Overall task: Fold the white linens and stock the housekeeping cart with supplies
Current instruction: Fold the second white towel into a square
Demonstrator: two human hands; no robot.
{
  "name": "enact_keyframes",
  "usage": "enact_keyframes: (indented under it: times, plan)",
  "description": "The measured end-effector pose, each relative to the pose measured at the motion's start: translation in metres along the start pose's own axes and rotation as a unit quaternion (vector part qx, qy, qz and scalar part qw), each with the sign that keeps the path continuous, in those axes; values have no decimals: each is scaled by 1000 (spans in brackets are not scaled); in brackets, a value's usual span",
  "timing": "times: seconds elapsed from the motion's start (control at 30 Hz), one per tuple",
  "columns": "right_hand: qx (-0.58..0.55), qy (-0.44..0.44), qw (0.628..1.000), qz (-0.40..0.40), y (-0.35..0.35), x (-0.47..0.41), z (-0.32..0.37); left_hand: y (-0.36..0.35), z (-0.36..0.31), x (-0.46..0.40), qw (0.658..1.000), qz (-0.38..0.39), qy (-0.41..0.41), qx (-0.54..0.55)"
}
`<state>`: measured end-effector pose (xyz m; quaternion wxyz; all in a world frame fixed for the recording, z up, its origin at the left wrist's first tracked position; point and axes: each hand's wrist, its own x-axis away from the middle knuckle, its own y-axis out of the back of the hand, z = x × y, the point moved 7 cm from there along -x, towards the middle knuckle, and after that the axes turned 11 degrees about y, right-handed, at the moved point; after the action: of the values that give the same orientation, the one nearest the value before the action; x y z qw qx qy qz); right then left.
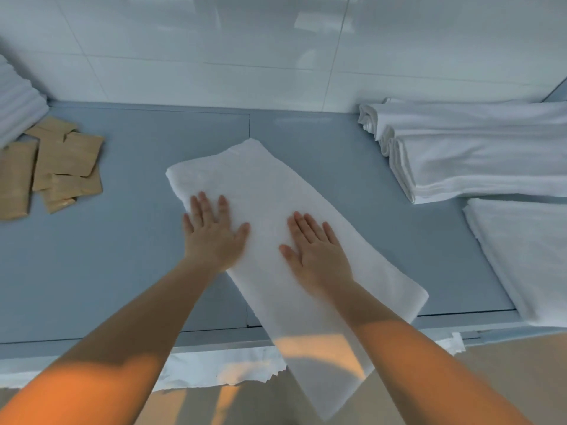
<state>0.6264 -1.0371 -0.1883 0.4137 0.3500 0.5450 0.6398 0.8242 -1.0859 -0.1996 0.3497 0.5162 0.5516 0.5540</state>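
Head view: a long white terry towel, folded into a narrow strip [276,228], lies on the grey-blue counter top [122,256]. Left hand [213,237] and right hand [317,254] both rest flat on it, palms down, fingers straight and slightly spread, gripping nothing; the left palm overlaps the towel's left edge. Long axis runs diagonally, far end pointing up-left toward the white tiled wall [276,41], near end hanging over the counter's front edge toward the person. Step in hand looks like smoothing before the next fold: best to press outward along the strip, keep edges aligned, then bring the hanging end up. Folded white sheets stacked at right [478,154]; another flat white linen just nearer [521,259]. Tan paper sachets in a loose pile at left [61,167]. No cart visible.
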Motion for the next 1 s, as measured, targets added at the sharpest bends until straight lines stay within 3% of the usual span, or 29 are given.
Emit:
enact_keyframes:
  times: [0.07, 0.17, 0.27, 0.37, 0.47, 0.6, 0.7, 0.8, 0.93, 1.0]
  plan:
    - [-1, -30, 1000, 3, -4, 7, 12, 5, 12, -15, 995, 5, 66, 69]
    - [10, -72, 997, -15, 3, 13, 27, 17, 6, -33, 995, -37, 77, 45]
    - [67, -64, 985, -145, 34, 3, 40, 40, -5, -44, 988, -144, 44, 20]
    - [31, -63, 977, -201, 50, -21, 28, 36, -11, -49, 986, -160, 10, 34]
    - [-65, 5, 985, -161, 39, -67, 27, 22, -12, -57, 989, -110, -18, 98]
    - [-119, 118, 984, -60, 18, -132, 47, 10, -10, -69, 997, -46, -42, 42]
    - [-85, 129, 988, -4, 10, -167, 46, 17, -15, -76, 996, -72, -46, -10]
    - [-9, 79, 996, 37, 1, -173, 24, 38, -27, -80, 988, -143, -53, -18]
    - [70, -49, 996, 1, 7, -166, -10, 40, -32, -76, 980, -192, -53, 9]
    - [63, 36, 996, -55, 17, -173, 8, 34, -36, -76, 981, -167, -89, 44]
